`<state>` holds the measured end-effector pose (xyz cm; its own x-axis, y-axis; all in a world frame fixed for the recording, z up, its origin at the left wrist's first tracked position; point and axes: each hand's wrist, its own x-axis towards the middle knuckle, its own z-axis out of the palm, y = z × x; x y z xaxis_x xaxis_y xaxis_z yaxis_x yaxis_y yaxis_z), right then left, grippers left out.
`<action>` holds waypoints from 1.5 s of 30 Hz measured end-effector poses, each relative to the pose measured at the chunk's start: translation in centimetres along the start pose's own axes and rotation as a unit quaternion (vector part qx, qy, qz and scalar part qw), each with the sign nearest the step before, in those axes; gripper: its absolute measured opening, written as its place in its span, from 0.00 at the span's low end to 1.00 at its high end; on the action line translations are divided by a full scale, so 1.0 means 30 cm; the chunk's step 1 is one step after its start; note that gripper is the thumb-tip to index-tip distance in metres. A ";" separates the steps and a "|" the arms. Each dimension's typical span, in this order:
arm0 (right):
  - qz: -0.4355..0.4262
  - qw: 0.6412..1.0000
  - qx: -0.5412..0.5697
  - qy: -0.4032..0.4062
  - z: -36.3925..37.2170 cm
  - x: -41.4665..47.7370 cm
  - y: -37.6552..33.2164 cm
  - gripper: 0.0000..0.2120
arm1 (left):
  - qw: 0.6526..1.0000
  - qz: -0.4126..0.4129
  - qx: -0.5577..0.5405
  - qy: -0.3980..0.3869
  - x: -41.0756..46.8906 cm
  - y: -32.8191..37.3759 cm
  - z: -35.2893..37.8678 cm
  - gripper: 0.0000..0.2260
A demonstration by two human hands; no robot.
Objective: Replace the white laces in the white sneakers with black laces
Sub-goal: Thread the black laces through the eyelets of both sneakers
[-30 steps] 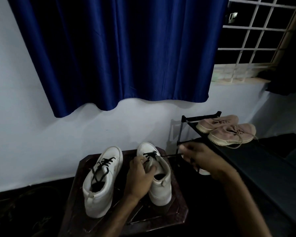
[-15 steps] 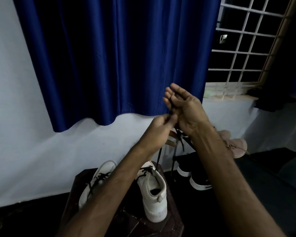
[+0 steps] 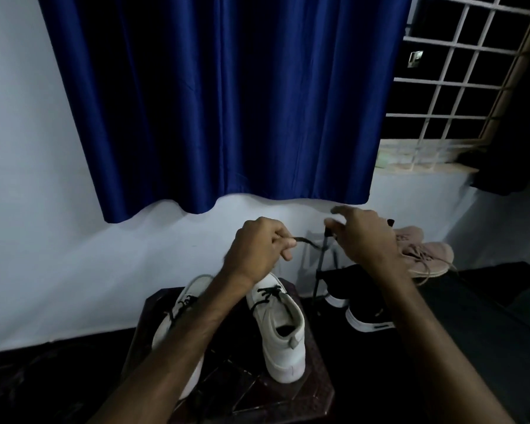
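Black lace [image 3: 304, 240] in left hand [image 3: 257, 252]; forearm [image 3: 214, 307] covers one sneaker [image 3: 193, 290]; rack [image 3: 320, 270] beside.

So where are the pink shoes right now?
In the head view, right of centre: the pink shoes sit on the rack, behind the right hand, under the window.

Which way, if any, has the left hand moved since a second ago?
Yes, upward. The left hand rested on the right white sneaker then; now it pinches the black lace clear above that sneaker.
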<state>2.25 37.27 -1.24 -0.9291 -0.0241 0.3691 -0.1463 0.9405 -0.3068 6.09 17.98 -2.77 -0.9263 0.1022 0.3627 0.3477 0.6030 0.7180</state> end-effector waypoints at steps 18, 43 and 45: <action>-0.040 0.904 0.305 -0.298 0.223 -0.049 0.013 0.05 | 0.992 -0.072 0.105 -0.014 -0.122 -0.173 0.136 0.25; -0.119 0.988 -0.009 -0.093 0.404 -0.226 -0.130 0.09 | 0.929 -0.249 -0.269 0.042 -0.251 -0.345 0.225 0.12; -0.135 0.987 -0.051 -0.073 0.413 -0.240 -0.140 0.11 | 0.935 -0.245 -0.253 0.050 -0.253 -0.346 0.239 0.11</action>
<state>5.35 29.29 -13.47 -0.9010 -0.3205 0.2923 -0.3677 0.9218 -0.1227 8.48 16.61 -17.24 -0.9829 -0.1779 -0.0470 -0.0662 0.1040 0.9924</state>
